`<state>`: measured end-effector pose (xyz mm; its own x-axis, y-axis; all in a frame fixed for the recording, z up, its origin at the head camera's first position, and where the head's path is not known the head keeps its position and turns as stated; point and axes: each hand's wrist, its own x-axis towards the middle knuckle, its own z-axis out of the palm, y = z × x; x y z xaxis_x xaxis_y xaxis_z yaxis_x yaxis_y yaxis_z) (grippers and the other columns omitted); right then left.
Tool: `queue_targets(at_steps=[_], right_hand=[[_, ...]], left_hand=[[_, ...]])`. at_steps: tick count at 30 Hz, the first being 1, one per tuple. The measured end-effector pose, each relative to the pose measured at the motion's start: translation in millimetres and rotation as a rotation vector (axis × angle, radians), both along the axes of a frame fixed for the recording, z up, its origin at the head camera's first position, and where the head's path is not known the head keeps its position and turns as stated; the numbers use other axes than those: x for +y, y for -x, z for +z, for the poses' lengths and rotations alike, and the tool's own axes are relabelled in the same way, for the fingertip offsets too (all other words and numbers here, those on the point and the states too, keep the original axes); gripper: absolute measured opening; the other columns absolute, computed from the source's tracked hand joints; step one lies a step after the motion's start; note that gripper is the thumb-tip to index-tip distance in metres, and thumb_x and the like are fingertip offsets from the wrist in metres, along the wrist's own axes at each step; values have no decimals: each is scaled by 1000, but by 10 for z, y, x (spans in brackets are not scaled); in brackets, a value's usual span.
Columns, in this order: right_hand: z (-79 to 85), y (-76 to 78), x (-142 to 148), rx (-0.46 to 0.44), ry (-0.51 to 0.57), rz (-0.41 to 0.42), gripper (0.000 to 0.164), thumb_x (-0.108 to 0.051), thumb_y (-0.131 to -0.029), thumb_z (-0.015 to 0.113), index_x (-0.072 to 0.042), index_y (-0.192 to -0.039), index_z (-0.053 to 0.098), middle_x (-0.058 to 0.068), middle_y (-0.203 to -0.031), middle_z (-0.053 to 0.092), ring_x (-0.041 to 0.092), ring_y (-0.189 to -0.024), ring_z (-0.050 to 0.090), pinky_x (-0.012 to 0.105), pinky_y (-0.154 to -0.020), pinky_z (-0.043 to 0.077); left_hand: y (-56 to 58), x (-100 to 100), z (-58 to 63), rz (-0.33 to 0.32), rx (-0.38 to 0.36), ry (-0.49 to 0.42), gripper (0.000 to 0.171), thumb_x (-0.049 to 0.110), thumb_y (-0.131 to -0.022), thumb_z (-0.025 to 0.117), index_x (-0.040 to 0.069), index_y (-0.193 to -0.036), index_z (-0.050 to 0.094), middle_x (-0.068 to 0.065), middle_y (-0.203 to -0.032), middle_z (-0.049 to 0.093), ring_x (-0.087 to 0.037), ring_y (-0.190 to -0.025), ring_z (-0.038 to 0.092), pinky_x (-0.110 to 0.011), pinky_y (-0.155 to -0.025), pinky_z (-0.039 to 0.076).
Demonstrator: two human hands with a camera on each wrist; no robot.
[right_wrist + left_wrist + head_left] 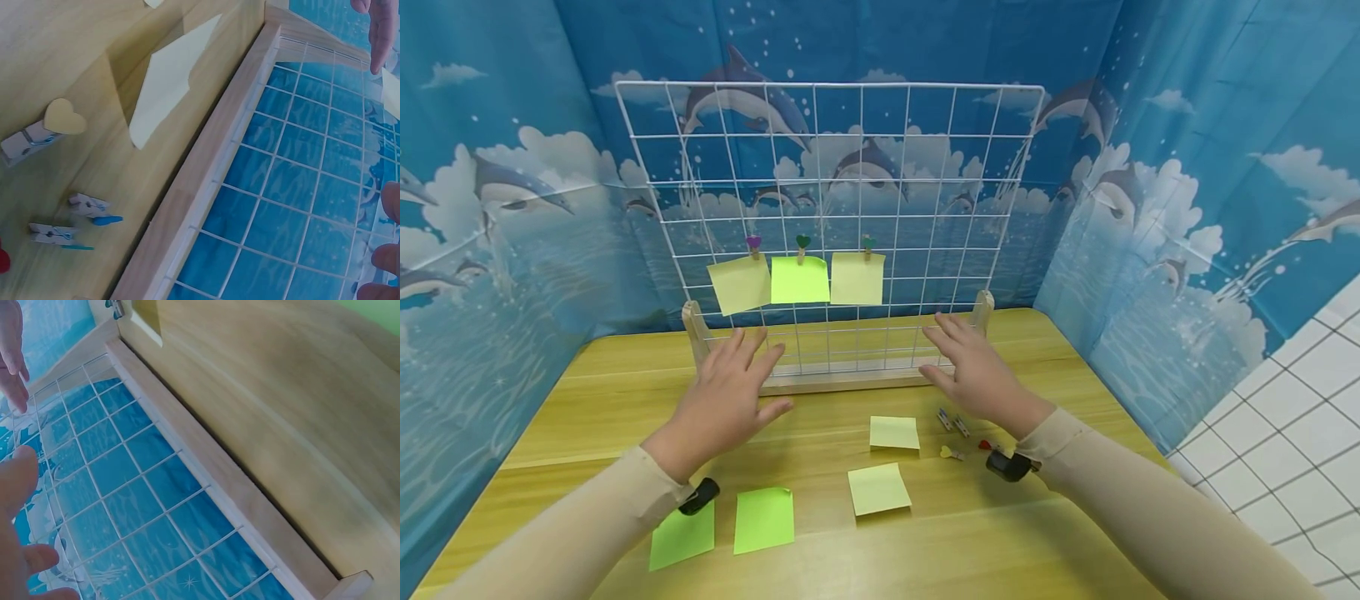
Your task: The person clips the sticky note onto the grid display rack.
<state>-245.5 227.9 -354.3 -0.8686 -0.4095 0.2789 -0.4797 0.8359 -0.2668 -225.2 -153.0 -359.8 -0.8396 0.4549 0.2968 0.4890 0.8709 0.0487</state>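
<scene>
Both hands are held up in front of a white wire grid (pixel 910 167) in a wooden stand (pixel 842 382). My left hand (pixel 718 404) has its fingers spread, near the grid's lower left, and holds nothing. On the other side, the right hand (pixel 977 371) is likewise spread and holds nothing. Between and above them, three sticky notes hang in a row: a pale yellow one (pixel 741 285) under a purple heart clothespin (pixel 754 245), a bright green one (pixel 800 282) under a green heart clothespin (pixel 802 247), and another pale yellow one (pixel 857 280) under a dark green clothespin (pixel 868 247).
On the wooden table (pixel 805 575) lie two pale yellow notes (pixel 878 489) and two green notes (pixel 764 521), one partly behind the left wrist. Clothespins lie below the right hand, including a yellow heart one (pixel 64 117) and a red one (pixel 987 446). Dolphin-print curtains (pixel 1187 108) surround the table.
</scene>
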Motion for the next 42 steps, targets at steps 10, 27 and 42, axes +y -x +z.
queue_targets(at_steps=[10,27,42], right_hand=[[-151,-65,64,-27,-16,8,70,-41,-105,65,-6,-162,41,24,-172,25,51,-160,17,70,-127,16],[-364,-146,131,-44,-71,-2,78,-51,-104,63,-11,-165,37,24,-173,20,53,-160,11,71,-127,12],[-507,-188,174,-68,-119,4,83,-55,-102,63,-11,-166,34,24,-174,19,56,-159,12,74,-125,14]], left_hand=[[-35,-26,-110,5,-66,12,89,62,-95,70,13,-163,41,-23,-171,28,-54,-159,15,-73,-124,20],[-90,-51,-297,32,-107,48,96,67,-93,69,16,-166,35,-25,-172,26,-57,-157,17,-74,-125,15],[-182,-64,-368,34,-165,11,94,68,-95,65,14,-166,35,-25,-171,26,-60,-156,17,-75,-124,14]])
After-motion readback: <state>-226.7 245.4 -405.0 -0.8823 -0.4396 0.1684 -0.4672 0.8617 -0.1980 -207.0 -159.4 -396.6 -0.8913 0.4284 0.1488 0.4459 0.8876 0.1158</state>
